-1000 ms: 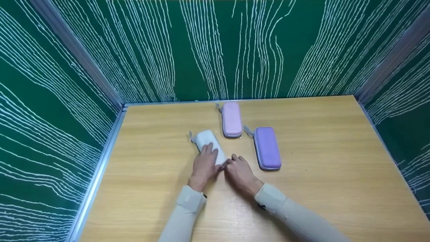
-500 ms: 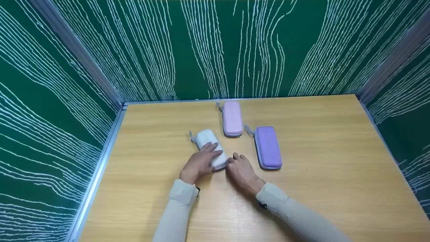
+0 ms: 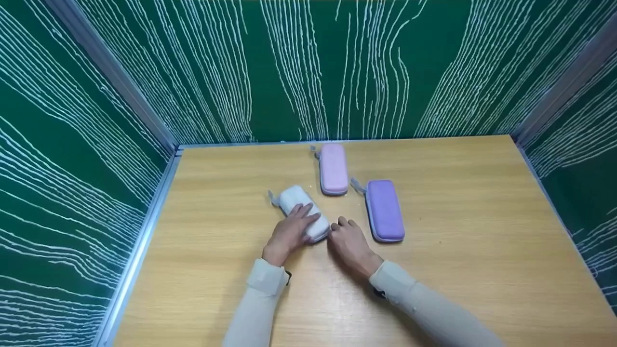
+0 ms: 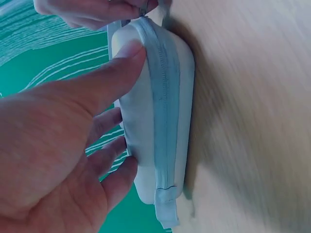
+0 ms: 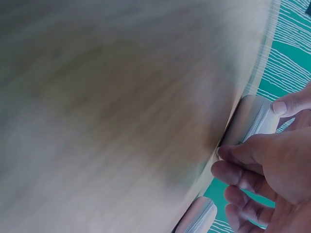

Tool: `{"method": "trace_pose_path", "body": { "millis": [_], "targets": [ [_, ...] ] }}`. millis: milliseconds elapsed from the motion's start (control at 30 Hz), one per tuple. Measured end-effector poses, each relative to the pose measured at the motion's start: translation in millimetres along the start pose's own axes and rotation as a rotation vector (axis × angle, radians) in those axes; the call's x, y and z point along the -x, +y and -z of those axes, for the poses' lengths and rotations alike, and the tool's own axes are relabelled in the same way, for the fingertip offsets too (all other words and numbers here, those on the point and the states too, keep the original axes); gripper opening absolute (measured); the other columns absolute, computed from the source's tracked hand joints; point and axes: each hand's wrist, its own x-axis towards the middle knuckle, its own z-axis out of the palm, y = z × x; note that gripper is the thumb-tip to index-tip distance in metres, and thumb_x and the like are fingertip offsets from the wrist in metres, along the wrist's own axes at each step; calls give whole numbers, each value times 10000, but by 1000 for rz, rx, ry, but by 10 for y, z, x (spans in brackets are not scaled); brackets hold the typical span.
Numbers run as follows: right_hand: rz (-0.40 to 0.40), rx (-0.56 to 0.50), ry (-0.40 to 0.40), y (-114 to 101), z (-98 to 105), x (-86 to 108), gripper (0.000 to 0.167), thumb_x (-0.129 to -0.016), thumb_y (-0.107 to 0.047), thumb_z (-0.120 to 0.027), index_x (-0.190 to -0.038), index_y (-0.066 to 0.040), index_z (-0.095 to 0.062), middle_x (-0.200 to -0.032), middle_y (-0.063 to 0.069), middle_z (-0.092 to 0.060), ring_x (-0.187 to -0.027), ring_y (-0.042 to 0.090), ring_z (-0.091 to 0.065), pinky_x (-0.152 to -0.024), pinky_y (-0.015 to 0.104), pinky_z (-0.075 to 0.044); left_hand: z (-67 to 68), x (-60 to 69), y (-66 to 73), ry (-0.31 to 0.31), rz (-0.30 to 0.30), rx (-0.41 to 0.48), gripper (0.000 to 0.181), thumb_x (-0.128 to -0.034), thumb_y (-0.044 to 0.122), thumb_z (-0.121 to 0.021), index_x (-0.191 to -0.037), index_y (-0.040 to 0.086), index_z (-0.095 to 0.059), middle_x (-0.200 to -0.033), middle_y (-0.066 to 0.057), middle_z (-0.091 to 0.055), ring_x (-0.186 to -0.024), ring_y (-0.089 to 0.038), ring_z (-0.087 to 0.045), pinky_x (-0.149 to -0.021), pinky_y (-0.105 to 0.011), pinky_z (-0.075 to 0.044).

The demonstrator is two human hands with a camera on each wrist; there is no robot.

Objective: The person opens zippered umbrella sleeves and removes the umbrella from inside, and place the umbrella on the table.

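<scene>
A white zip case (image 3: pixel 293 194) lies at a slant on the table, its fabric tab pointing to the far left. My left hand (image 3: pixel 287 233) holds it, fingers over the lid and thumb (image 4: pixel 130 50) near the front end. Along the case's side runs a zip (image 4: pixel 164 92), its seam together where it shows. At the near right corner my right hand (image 3: pixel 352 245) pinches the small zip pull (image 4: pixel 143 8), mostly covered by the fingertips.
A pink zip case (image 3: pixel 333 168) lies behind, close to the table's back edge. To the right is a purple zip case (image 3: pixel 385 211). Green walls with white wavy lines (image 3: pixel 284 72) enclose the wooden table (image 3: pixel 482 241) on three sides.
My left thumb has drawn back from the front corner, and the left hand has turned across the lid. The white case's near end and my right hand have shifted slightly right.
</scene>
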Motion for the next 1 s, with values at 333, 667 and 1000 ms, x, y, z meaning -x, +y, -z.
{"method": "trace_pose_path", "body": {
  "millis": [333, 667, 1000],
  "targets": [
    [-6, 27, 20, -2, -15, 18, 66, -806, -19, -755, -808, -74, -790, -789, 51, -696, -805, 265, -592, -667, 363, -511, -98, 9, 66, 92, 25, -82, 627, -893, 148, -815, -1489, 153, -620, -1632, -112, -471, -1501, -369, -435, -961, -510, -593],
    [-16, 12, 15, -17, -25, 28, 58, -801, -16, -758, -825, -60, -789, -807, 57, -710, -816, 273, -601, -668, 372, -524, -141, -3, 150, 107, 77, -109, 640, -903, 178, -803, -1510, 165, -600, -1636, -117, -465, -1506, -369, -423, -956, -492, -594],
    [-18, 21, -6, -38, -11, 33, 88, -797, -6, -775, -871, -46, -804, -859, 66, -730, -831, 272, -608, -674, 372, -542, -204, -32, 199, 127, 120, -185, 631, -916, 265, -797, -1512, 200, -602, -1625, -102, -483, -1494, -349, -445, -970, -474, -593]
  ]
}}
